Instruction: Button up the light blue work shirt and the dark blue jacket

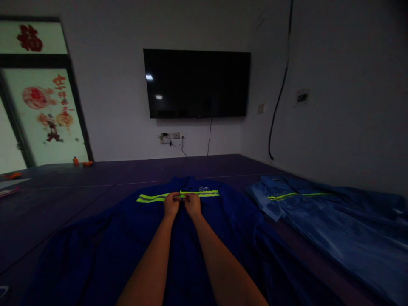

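A dark blue work jacket [140, 238] with a yellow-green reflective stripe across the chest lies spread on the purple table, its collar at the far end. My left hand [172, 205] and my right hand [193, 204] meet at the middle of its front, level with the stripe. The fingers of both hands are closed in a pinch on the jacket's front edges, close together. Whatever fastener may sit between the fingertips is too small to make out. A small white logo [204, 188] shows above the stripe, right of my right hand.
A second, lighter blue work jacket [318, 221] with a similar stripe lies to the right. Small orange items [75, 161] stand at the table's far left edge. A television [197, 84] hangs on the wall, and a black cable [280, 95] dangles at the right.
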Demonstrator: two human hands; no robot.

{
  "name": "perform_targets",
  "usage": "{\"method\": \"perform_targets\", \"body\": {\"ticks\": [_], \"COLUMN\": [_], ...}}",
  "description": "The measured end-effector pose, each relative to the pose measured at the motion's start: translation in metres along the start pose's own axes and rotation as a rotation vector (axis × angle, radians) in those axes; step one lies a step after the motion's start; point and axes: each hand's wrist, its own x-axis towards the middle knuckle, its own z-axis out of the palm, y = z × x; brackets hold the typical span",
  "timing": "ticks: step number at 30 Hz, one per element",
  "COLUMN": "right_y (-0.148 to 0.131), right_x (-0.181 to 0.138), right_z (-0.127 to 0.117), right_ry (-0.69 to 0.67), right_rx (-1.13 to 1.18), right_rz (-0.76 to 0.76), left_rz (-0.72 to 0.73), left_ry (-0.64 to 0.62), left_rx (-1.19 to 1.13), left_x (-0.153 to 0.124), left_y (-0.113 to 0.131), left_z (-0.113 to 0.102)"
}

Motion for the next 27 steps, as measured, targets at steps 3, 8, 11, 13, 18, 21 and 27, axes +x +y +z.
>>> {"method": "perform_targets", "body": {"ticks": [3,8,11,13,18,21,27], "right_y": [0.001,0.001,0.0,-0.001,-0.002,-0.003,-0.008], "right_x": [-0.001,-0.002,-0.001,-0.001,-0.003,-0.004,-0.008], "right_z": [0.001,0.001,0.0,-0.001,-0.005,-0.006,-0.009], "right_ry": [0.017,0.036,0.042,0.045,0.054,0.054,0.046], "right_rx": [0.019,0.043,0.048,0.044,0.007,-0.011,-0.086], "right_rz": [0.019,0.034,0.036,0.04,0.066,0.074,0.125], "left_rz": [-0.019,-0.04,-0.056,-0.069,-0.102,-0.12,-0.139], "left_ry": [0.01,0.014,0.017,0.02,0.026,0.027,0.026], "left_rx": [-0.056,-0.146,-0.199,-0.238,-0.352,-0.411,-0.48], "left_x": [0.001,0.001,0.0,0.0,-0.002,-0.002,-0.001], "left_y": [-0.002,-0.004,-0.004,-0.003,0.0,0.001,0.002], "left_z": [0.001,0.002,0.002,0.001,-0.001,-0.002,-0.001]}}
